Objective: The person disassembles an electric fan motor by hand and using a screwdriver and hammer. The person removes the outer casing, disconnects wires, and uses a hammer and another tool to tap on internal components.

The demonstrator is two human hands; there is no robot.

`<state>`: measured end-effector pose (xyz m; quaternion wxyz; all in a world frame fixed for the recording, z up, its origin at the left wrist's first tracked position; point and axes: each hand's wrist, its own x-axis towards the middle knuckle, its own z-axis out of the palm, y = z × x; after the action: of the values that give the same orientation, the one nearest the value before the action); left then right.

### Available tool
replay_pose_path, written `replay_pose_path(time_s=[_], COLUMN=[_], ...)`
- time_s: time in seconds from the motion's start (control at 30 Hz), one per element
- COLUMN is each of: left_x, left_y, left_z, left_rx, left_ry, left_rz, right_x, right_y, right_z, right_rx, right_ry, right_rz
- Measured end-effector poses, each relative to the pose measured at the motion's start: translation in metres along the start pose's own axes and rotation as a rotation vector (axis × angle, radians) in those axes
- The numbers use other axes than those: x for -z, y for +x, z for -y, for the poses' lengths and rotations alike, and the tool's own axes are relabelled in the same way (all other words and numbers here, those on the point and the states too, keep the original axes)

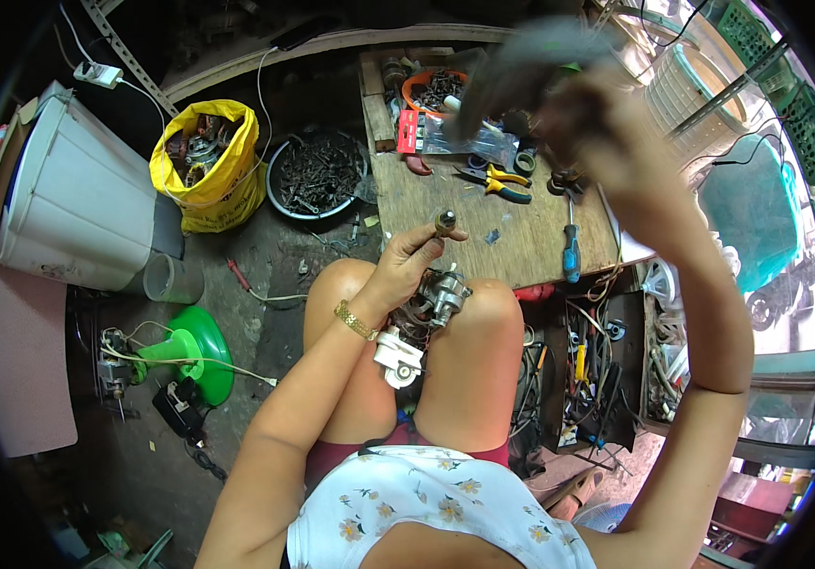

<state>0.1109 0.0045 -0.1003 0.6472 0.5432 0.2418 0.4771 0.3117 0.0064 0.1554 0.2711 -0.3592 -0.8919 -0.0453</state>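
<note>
A cluttered repair corner with a dirt floor and a low wooden workbench (512, 237) just beyond the knees. The left hand (407, 270) is closed around a small motor assembly (436, 303) of metal and copper windings resting between the thighs, thumb and forefinger pinching the top of a short upright rod with a brass-coloured tip (444, 222) that stands above the grip. A white plastic fitting (396, 358) hangs just below that hand. The right hand (597, 123) is raised high and blurred in motion, gripping a grey tool (521, 62) whose kind I cannot tell.

Judged from this, the step in hand looks like driving or knocking the rod against the motor; the next move would call for the left hand to hold the rod steady and upright, fingers clear of its tip.

Counted: one motor assembly, one rod, one raised tool. Beyond the grip on the bench lie one pair of yellow-handled pliers (498, 180), one blue-handled screwdriver (571, 251) and one orange bowl (434, 87) of parts. Far to the left of the grip sit one yellow bag (208, 166), one dark basin of scrap (317, 175) and one green funnel (194, 346)
</note>
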Motion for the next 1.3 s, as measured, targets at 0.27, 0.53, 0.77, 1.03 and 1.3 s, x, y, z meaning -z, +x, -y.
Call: replay_pose_path(time_s=[0.27, 0.53, 0.77, 1.03, 1.3], left_x=[0.006, 0.015, 0.012, 0.013, 0.010], left_y=[0.003, 0.020, 0.016, 0.013, 0.014], left_z=[-0.002, -0.001, 0.000, 0.001, 0.001], left_rx=[0.094, 0.026, 0.054, 0.080, 0.083], left_ry=[0.089, -0.240, -0.252, -0.145, -0.182], left_rz=[0.046, 0.040, 0.027, 0.039, 0.032], right_x=[-0.062, -0.019, -0.051, -0.063, -0.066], right_y=[-0.042, -0.041, -0.042, -0.044, -0.038], right_z=[-0.015, -0.045, -0.035, -0.046, -0.038], right_rx=[-0.340, -0.678, -0.749, -0.674, -0.738], right_ry=[0.113, 0.576, 0.686, 0.723, 0.736], right_rz=[0.044, -0.290, -0.168, -0.142, -0.076])
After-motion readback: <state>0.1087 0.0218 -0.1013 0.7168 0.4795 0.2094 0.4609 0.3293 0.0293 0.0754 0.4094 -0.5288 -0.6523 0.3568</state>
